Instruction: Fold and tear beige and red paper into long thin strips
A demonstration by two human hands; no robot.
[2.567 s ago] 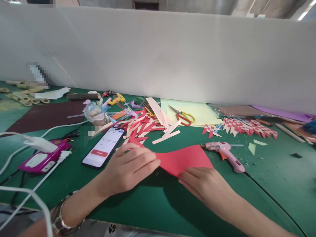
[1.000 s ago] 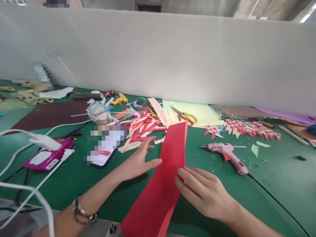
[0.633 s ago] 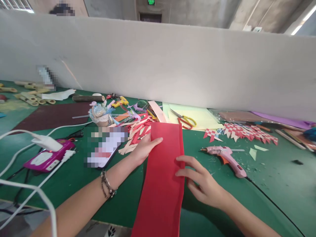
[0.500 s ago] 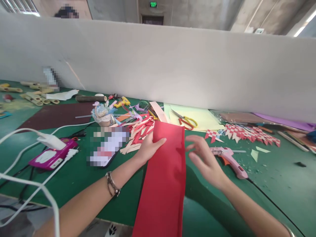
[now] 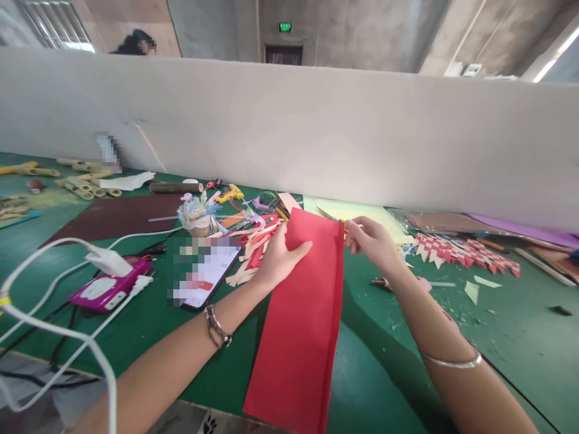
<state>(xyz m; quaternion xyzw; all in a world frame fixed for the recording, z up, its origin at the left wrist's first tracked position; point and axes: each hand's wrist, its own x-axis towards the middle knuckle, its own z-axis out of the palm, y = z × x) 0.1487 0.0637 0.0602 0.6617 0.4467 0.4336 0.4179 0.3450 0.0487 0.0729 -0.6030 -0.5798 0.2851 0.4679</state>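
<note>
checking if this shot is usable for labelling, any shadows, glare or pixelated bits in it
In the head view, a dark shadow lies on the green table, right of the red sheet; head view again, a bright strip shows at top right; also in the head view, mosaic blocks cover part of the phone.

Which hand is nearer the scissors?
Right. The right hand is at the handle end of the scissors, though whether it grips them is unclear. The left hand is farther off, to their left, holding the red sheet by its left edge.
</note>
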